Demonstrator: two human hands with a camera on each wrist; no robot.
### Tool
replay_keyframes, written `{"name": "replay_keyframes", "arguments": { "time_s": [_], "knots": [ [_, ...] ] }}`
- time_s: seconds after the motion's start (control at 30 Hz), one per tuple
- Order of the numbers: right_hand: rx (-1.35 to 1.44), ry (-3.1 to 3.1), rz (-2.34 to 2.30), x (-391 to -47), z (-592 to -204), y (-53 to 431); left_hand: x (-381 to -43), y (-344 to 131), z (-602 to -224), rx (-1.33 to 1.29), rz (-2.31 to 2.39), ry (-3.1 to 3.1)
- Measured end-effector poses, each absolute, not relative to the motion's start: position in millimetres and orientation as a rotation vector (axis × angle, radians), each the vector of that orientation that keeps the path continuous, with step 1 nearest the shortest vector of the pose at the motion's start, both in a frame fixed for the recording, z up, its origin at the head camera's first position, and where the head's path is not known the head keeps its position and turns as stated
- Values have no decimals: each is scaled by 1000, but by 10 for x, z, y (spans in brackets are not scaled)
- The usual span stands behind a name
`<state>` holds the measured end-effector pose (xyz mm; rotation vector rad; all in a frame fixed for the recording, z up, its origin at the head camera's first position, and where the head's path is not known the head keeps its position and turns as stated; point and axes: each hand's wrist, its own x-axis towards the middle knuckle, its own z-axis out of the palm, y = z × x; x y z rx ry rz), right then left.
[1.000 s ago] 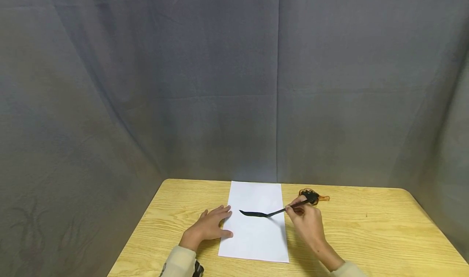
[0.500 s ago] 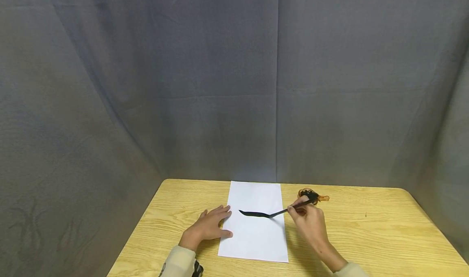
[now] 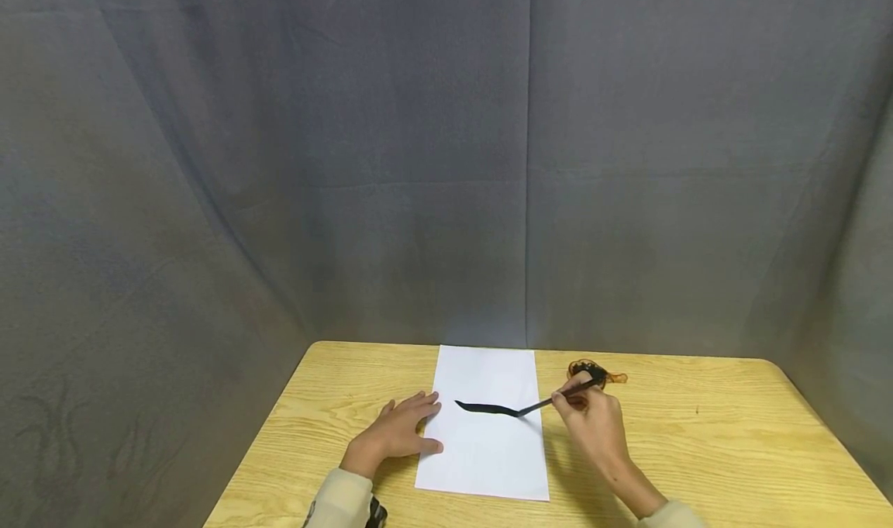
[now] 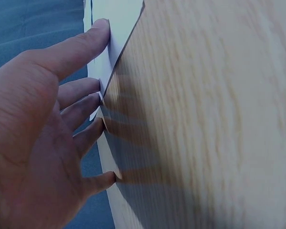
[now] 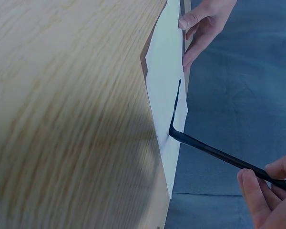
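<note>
A sheet of white paper (image 3: 481, 462) lies on the wooden table, with one thick black stroke (image 3: 488, 408) running across it from left to right. My right hand (image 3: 593, 427) pinches a dark brush (image 3: 558, 396) between thumb and fingers; its tip touches the paper at the stroke's right end. In the right wrist view the brush (image 5: 214, 151) slants down to the sheet. My left hand (image 3: 398, 431) rests with spread fingers on the paper's left edge. The left wrist view shows its thumb and fingertips touching the sheet (image 4: 119, 28) and the table.
An amber-rimmed dish (image 3: 605, 377) with something black in it sits behind my right hand, partly hidden by it. The wooden table (image 3: 725, 443) extends to both sides. Grey curtains (image 3: 418, 163) hang behind and beside the table.
My right hand has moved slightly to the right with the brush, and the black stroke has grown longer at its right end. The left hand stays in place.
</note>
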<state>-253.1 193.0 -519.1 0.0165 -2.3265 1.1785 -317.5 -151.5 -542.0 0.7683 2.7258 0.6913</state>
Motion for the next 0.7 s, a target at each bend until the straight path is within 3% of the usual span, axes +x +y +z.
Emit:
{"name": "replay_keyframes", "arguments": {
  "time_s": [0.7],
  "knots": [
    [44,-2264,1119,-2517,-5024,1992,-3182,-1496,-5426,759,660,2735]
  ]
}}
